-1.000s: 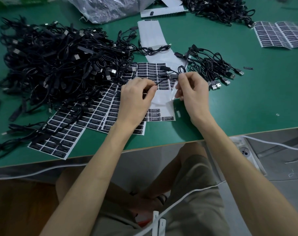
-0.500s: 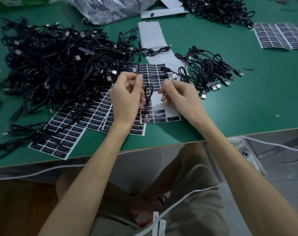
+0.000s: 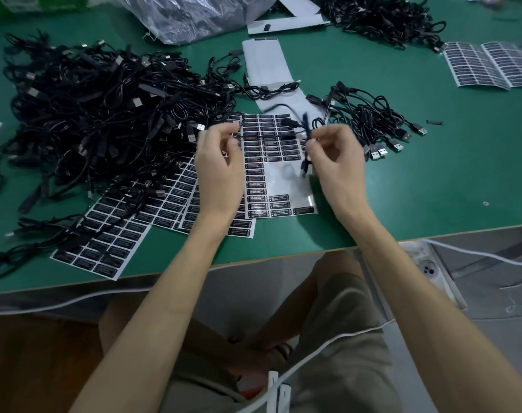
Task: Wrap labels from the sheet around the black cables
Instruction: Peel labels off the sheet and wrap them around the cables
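Both hands have drawn apart since half a second ago, and the black cable (image 3: 305, 126) (badly motion-blurred) now loops above the label sheet (image 3: 280, 181). The right hand (image 3: 335, 165) pinches it between thumb and fingertips. The left hand (image 3: 221, 171) hovers with fingers curled, on what I cannot tell. A big cable heap (image 3: 104, 114) lies left on the green table (image 3: 417, 189), a smaller bunch (image 3: 376, 120) right.

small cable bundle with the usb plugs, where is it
The small cable bundle lies right of centre in the head view on the green table, just beyond the right hand.
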`<state>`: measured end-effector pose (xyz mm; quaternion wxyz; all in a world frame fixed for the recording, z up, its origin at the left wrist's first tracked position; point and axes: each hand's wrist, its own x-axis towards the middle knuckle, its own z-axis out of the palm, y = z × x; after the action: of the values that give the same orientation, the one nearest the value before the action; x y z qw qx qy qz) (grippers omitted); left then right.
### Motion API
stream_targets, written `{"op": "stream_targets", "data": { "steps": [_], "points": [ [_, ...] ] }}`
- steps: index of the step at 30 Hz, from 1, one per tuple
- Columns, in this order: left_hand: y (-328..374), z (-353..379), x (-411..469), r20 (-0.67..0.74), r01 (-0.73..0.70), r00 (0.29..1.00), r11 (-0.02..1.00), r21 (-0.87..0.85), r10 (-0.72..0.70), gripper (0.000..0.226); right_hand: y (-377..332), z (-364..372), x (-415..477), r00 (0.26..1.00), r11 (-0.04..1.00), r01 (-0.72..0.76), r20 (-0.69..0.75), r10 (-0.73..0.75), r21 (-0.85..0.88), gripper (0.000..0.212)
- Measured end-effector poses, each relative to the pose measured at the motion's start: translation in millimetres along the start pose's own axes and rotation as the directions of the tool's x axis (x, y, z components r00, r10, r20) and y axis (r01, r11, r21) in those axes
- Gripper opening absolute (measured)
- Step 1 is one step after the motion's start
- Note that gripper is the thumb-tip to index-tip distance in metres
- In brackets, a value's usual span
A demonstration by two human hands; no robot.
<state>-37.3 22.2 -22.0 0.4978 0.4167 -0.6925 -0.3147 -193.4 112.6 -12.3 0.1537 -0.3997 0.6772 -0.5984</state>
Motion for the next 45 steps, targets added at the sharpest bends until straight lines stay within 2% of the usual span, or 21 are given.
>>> {"op": "stream_targets", "data": {
  "steps": [2,4,6,11,16,18,21,24,26,28,31,35,42,45],
  "points": [
    [-3,-1,1,-0.041,0.064,0.997,0.989,0.130,-0.060,0.032,3,-3,2,0.991,0.996,-0.063,-0.111,0.070,0.060,0.013],
    [-3,-1,0,-0.032,0.121,0.993,0.963,0.239,-0.117,0.041,4,-4,3,0.980,0.987,-0.114,-0.152,0.130,0.114,0.019],
    [-1,-1,-1,-0.041,0.114,0.994,0.936,0.334,-0.106,0.045,4,-3,4,0.975,0.987,-0.127,-0.169,0.142,0.096,0.026],
    [2,0,-1,-0.070,0.161,0.987,0.908,0.386,-0.145,0.047,5,-3,5,0.964,0.987,-0.151,-0.211,0.161,0.061,0.046],
    [0,1,1,-0.084,0.197,0.980,0.894,0.402,-0.178,0.040,-1,-3,1,0.969,1.000,-0.025,-0.245,0.027,0.011,0.032],
    [-2,1,1,-0.082,0.203,0.979,0.894,0.399,-0.185,0.031,-3,-2,-1,0.976,0.998,0.048,-0.213,-0.056,-0.041,0.023],
    [-2,1,1,-0.087,0.212,0.977,0.914,0.346,-0.193,0.020,-4,2,-3,0.991,0.988,0.118,-0.056,-0.124,-0.100,0.017],
    [-3,0,2,-0.101,0.235,0.971,0.927,0.291,-0.215,0.017,-6,6,-6,0.983,0.977,0.159,0.109,-0.144,-0.142,0.016],
    [-3,0,3,-0.121,0.239,0.970,0.917,0.320,-0.211,0.018,-6,7,-6,0.979,0.978,0.147,0.162,-0.123,-0.146,0.016],
    [-2,3,2,-0.107,0.202,0.979,0.883,0.424,-0.173,0.024,-6,7,-5,0.980,0.984,0.114,0.180,-0.089,-0.137,0.015],
    [-3,7,0,0.001,0.126,0.988,0.794,0.595,-0.157,0.037,-6,6,-4,0.979,0.985,0.102,0.192,-0.074,-0.140,0.015],
    [-5,8,0,0.051,0.074,0.987,0.713,0.697,-0.152,0.039,-6,7,-5,0.972,0.984,0.096,0.227,-0.060,-0.147,0.015],
    [-5,7,2,0.078,0.038,0.986,0.646,0.762,-0.149,0.045,-3,7,-5,0.961,0.980,0.107,0.269,-0.060,-0.166,0.015],
    [-7,7,2,0.071,0.046,0.987,0.676,0.735,-0.145,0.045,-3,7,-5,0.964,0.982,0.104,0.261,-0.060,-0.158,0.017]
  ]
}}
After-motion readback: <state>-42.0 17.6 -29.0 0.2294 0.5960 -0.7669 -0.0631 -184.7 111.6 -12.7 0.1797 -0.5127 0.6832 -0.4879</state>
